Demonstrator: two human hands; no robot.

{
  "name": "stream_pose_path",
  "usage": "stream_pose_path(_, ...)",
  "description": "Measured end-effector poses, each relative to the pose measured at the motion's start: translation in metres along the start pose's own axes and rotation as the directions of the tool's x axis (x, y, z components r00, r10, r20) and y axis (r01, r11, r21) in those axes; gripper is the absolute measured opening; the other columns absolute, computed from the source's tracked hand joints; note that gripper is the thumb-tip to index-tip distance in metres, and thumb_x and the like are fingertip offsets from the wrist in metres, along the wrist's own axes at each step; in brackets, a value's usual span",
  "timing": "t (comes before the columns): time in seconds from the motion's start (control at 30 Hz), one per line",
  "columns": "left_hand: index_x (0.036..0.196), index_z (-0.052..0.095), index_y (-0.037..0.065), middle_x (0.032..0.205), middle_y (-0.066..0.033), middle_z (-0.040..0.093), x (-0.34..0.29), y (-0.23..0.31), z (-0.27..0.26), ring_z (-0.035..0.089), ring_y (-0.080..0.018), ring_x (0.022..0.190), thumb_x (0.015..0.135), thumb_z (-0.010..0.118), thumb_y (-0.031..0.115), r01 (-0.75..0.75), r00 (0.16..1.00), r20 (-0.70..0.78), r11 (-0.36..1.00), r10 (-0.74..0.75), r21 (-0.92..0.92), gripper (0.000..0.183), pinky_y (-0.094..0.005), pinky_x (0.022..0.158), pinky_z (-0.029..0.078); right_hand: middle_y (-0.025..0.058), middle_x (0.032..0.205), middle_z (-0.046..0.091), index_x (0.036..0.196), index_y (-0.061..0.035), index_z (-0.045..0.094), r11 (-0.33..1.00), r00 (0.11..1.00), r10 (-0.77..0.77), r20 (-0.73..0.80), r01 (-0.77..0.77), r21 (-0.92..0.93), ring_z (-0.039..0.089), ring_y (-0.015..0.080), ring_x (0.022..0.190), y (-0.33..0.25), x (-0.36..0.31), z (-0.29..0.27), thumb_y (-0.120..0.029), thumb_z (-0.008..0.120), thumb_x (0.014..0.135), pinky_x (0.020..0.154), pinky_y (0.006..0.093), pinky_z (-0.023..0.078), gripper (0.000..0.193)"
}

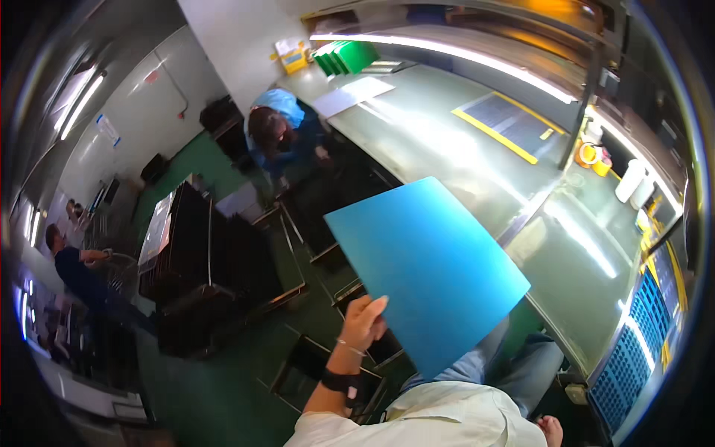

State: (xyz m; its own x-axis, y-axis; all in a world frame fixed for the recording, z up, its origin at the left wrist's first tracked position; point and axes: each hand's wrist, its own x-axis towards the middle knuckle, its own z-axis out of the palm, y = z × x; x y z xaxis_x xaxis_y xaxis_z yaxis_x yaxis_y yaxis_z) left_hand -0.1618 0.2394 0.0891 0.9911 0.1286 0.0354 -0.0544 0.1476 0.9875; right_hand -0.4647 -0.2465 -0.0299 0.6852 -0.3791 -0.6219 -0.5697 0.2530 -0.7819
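My left hand [363, 322] grips a flat blue panel [436, 272] by its near left edge, thumb on top and fingers tucked beneath. The panel is square-cornered and smooth, and it is held up and tilted in front of my lap. Its near corner reaches my jeans, and its right side overlaps the view of the grey-green worktable [447, 119]. Low at the right, beside my leg, is my right hand [550, 430]. Its fingers look curled, part of it is cut off by the frame's lower edge, and nothing shows in it.
Green panels [346, 56] and a pale sheet [354, 97] are at the table's far end. Dark racks [197, 253] stand at left. A person in blue [277, 123] bends beside the table; another [78, 261] stands far left. White bottles [633, 181] and tape rolls [588, 154] sit at right.
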Motion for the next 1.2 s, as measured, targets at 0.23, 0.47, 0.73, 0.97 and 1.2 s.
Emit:
stream_pose_path(0.23,0.065,0.047,0.009,0.053,-0.0047,0.053,0.012,-0.109,0.130,0.048,-0.0116,0.041,0.090,0.056,0.024,0.440,0.862,0.375,0.870,-0.341,-0.220,0.031,-0.0246,0.039,0.037,0.0069,0.081,0.061,0.094,-0.0047,0.056,0.960,0.993,-0.056,-0.103,0.082,0.269,0.061,0.0157,0.071,-0.019,0.003,0.025,-0.019,0.048,0.091,0.063,0.0263,0.050,0.016)
stream_pose_path(0.47,0.071,0.051,0.007,0.063,-0.0084,0.061,-0.021,-0.167,0.219,0.060,-0.0161,0.051,0.090,0.055,0.030,0.661,0.637,0.556,0.749,-0.534,-0.037,0.030,-0.0245,0.049,0.048,0.0064,0.081,0.063,0.091,-0.0047,0.057,0.951,0.957,-0.121,-0.262,0.188,0.247,0.061,0.0137,0.070,-0.028,-0.018,0.015,-0.017,0.050,0.091,0.064,0.0253,0.050,0.014)
stream_pose_path(0.73,0.083,0.058,0.003,0.074,-0.0102,0.064,-0.016,-0.156,0.235,0.064,-0.0188,0.068,0.089,0.055,0.034,0.765,0.337,0.662,0.605,-0.669,0.222,0.031,-0.0262,0.060,0.051,0.0031,0.073,0.060,0.084,-0.0012,0.058,0.863,0.667,-0.478,-0.571,0.478,-0.165,0.055,0.0080,0.066,-0.083,-0.025,0.000,-0.009,0.049,0.091,0.062,0.0199,0.044,0.014)
stream_pose_path(0.97,0.098,0.059,-0.003,0.090,-0.0128,0.065,-0.001,-0.158,0.253,0.065,-0.0236,0.076,0.087,0.059,0.031,0.768,0.301,0.645,0.579,-0.703,0.273,0.036,-0.0318,0.066,0.055,0.0172,0.104,0.057,0.102,-0.0006,0.057,0.462,0.387,-0.863,-0.324,0.345,-0.817,0.053,0.0345,0.102,-0.122,0.001,0.003,-0.004,0.063,0.074,0.090,0.0396,0.040,0.028)
stream_pose_path(1.2,0.102,0.056,0.002,0.094,-0.0106,0.063,-0.013,-0.163,0.288,0.063,-0.0218,0.084,0.090,0.053,0.032,0.812,0.335,0.641,0.556,-0.691,0.175,0.032,-0.0307,0.070,0.056,0.0189,0.136,0.038,0.127,-0.0018,0.045,0.289,0.564,-0.813,-0.146,0.173,-0.942,0.031,0.0357,0.129,-0.108,0.050,-0.011,-0.041,0.067,0.073,0.106,0.0462,0.022,0.070)
